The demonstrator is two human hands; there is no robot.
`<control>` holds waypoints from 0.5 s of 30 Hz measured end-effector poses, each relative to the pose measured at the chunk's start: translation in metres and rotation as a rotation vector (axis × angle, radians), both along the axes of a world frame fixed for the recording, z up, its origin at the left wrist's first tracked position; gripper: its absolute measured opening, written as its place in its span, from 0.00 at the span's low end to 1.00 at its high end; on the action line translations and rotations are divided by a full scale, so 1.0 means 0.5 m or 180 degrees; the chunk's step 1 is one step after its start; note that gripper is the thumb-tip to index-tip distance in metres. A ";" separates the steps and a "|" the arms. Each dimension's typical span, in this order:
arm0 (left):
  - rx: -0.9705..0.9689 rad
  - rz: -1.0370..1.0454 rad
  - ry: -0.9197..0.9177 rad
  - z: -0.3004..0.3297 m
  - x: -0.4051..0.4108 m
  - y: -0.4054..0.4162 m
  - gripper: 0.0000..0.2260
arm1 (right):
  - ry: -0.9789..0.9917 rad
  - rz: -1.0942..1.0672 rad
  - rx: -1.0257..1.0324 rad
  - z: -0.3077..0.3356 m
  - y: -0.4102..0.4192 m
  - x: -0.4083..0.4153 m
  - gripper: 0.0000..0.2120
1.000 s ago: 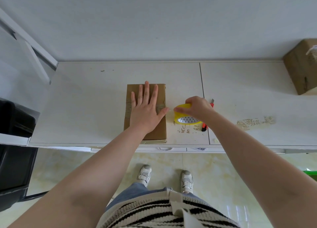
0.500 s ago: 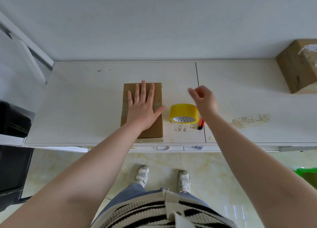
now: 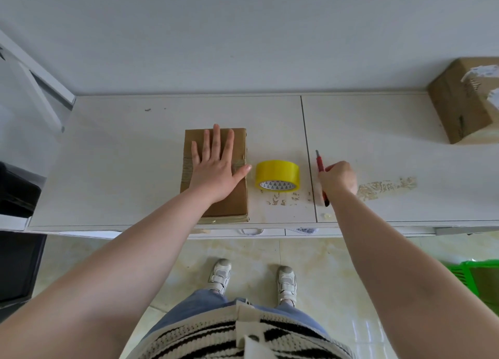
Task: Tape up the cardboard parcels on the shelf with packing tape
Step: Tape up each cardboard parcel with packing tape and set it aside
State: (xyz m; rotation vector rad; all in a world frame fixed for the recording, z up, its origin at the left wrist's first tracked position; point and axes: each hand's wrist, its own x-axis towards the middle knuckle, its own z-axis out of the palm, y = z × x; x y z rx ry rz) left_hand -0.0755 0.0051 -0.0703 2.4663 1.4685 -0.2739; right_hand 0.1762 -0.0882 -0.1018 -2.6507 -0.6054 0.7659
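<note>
Since half a second ago the right hand point(image 3: 337, 181) has dropped from mid-air onto the slim red utility knife point(image 3: 321, 169) right of centre, fingers curling round it. The left hand point(image 3: 216, 166) presses flat, fingers straight, on the flat brown cardboard parcel point(image 3: 237, 199) at centre; the yellow packing-tape roll point(image 3: 277, 175) stands between, a strand seemingly running to the parcel. Best to keep the strand taut and cut close to the edge.

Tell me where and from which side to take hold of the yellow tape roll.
Grip the yellow tape roll across its curved outer band, coming down from above. It lies tilted with its open core facing the person, so thumb and fingers can close over the band from both sides. The flat parcel lies just to its left, under the left hand; the right hand grips the red cutter.
</note>
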 end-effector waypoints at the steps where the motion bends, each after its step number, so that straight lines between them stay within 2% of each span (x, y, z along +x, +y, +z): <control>1: -0.0003 -0.0001 0.0003 0.001 0.000 0.000 0.38 | 0.0034 -0.0011 0.0139 0.013 0.001 0.007 0.06; 5: 0.0014 -0.0018 -0.0048 0.001 -0.002 -0.002 0.38 | 0.0336 -0.0222 0.1430 0.116 0.040 -0.011 0.02; 7: 0.0020 -0.0031 -0.0095 0.002 -0.003 -0.003 0.38 | 0.0989 -0.0134 0.1888 0.166 0.069 -0.059 0.04; 9: 0.0013 -0.0038 -0.0126 0.003 -0.005 -0.003 0.38 | 0.1765 0.0176 0.1830 0.186 0.081 -0.117 0.06; 10: -0.0017 -0.0043 -0.0131 0.004 -0.006 -0.002 0.38 | 0.1926 0.0395 0.1703 0.182 0.080 -0.140 0.07; 15: -0.0335 -0.0045 -0.0216 0.020 -0.013 0.011 0.40 | 0.1218 0.1395 0.0866 0.163 0.056 -0.156 0.11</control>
